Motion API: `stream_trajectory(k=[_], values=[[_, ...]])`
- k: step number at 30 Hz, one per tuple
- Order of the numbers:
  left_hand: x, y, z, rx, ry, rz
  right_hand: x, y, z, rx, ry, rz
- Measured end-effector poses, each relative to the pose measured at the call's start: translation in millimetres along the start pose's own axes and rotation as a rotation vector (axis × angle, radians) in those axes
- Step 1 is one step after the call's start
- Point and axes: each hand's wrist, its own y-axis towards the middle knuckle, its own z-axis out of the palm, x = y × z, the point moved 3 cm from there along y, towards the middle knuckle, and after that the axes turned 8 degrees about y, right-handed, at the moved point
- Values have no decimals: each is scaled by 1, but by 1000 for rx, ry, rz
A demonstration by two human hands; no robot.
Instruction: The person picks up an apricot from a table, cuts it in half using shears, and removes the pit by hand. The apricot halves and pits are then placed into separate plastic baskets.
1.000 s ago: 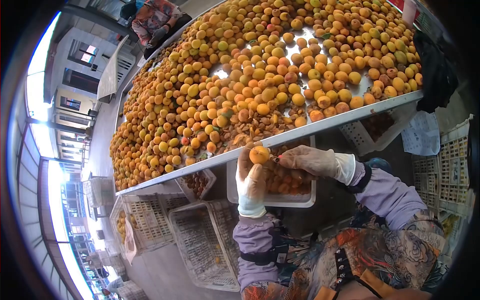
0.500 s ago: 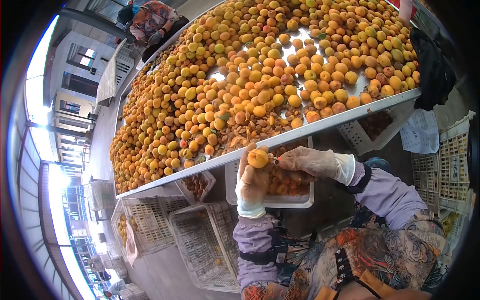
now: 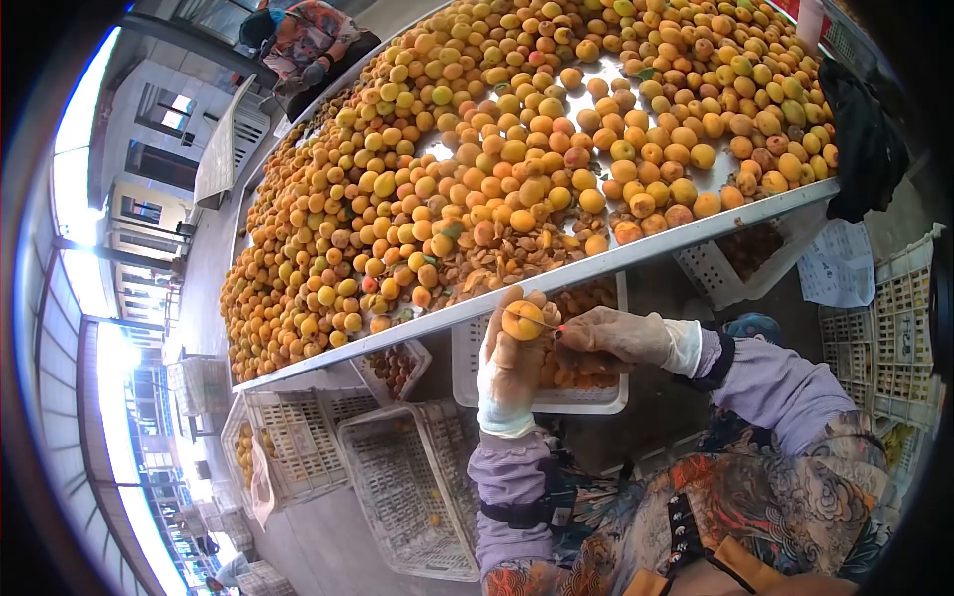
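Observation:
My gloved left hand (image 3: 508, 370) holds up a yellow-orange apricot (image 3: 521, 321) in its fingers, just below the table's near rim. Closed around a small knife (image 3: 560, 329) is my gloved right hand (image 3: 618, 336); a bit of red shows at its fingertips. The thin blade reaches left and lies across the apricot; how deep it goes I cannot tell. Beneath both hands sits a white crate (image 3: 586, 399) with orange apricot pieces in it. Pits and torn apricot scraps (image 3: 497, 260) lie on the table beyond my left hand.
A metal-rimmed table (image 3: 686, 232) carries a large heap of apricots (image 3: 397, 199). Plastic crates (image 3: 412, 497) stand on the floor to the left, more crates (image 3: 874, 338) at the right. Black cloth (image 3: 860, 139) hangs over the table's right corner. Another person (image 3: 308, 45) is at the far left end.
The knife blade now lies across the apricot, where before its tip was at the fruit's right side. Both hands are slightly further right in view.

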Motion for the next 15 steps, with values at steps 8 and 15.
stream_trajectory(k=[8,15], values=[[-6,-2,4,59,-106,28,13,0,16,-44,-134,-11],[-6,-5,1,-107,433,81,5,2,17,-64,-142,90]])
